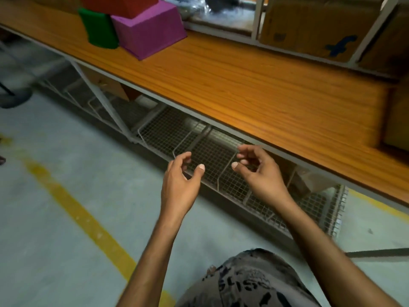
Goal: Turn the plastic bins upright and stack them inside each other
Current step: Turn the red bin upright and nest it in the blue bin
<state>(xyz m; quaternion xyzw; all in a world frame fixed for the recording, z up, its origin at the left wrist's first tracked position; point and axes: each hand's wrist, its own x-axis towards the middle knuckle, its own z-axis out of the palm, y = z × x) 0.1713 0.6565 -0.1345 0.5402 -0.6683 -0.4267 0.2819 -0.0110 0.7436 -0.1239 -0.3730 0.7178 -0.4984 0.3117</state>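
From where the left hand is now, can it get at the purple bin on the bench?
Probably yes, with a long reach. The left hand is open and empty, below the bench edge. The purple bin sits upside down, far up-left, under a red bin. Nothing blocks the way.

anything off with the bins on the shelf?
Yes. The purple bin and green bin sit upside down side by side at the wooden shelf's left end, with a red bin perched crookedly across both. Both hands are empty.

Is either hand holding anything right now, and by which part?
Nothing is held: the left hand and right hand hover empty, fingers loosely curled.
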